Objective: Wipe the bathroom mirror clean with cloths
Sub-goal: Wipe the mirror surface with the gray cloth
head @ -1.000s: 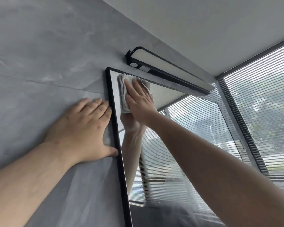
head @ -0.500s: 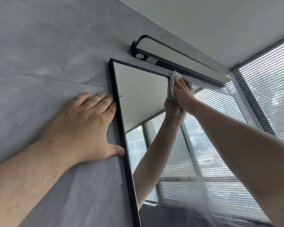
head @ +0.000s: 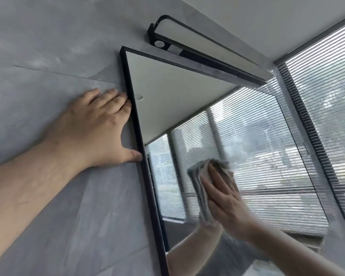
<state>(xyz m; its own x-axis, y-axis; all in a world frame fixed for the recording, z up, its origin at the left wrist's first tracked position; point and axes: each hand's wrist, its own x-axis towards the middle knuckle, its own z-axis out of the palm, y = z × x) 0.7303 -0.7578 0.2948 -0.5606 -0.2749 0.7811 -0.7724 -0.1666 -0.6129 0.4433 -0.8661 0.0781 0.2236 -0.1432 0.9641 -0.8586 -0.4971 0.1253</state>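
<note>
- On the grey wall [head: 48, 46], just under a black light bar [head: 197, 44]: black-framed mirror [head: 177, 92], glass reflecting the window blinds [head: 327, 86].
- Against the lower-middle glass: folded grey cloth [head: 199, 176], pinned under the right hand [head: 225, 198], fingers straight and flat, pressing, not curled round it.
- Risk: cloth sliding out from under a flat palm, with no grip to catch it, and bare fingertips smearing the glass.
- Risk: streaks. Looks hazy right of the cloth; likely to remain if wiped too fast or with a soiled fold.
- Left hand [head: 94, 128] spread flat on the wall, relaxed, holding nothing, thumb tip touching the frame [head: 145, 176]. Could print the edge, or slip if leaned on hard.
- Top strip close to the light bar: possible knock on a high reach.
</note>
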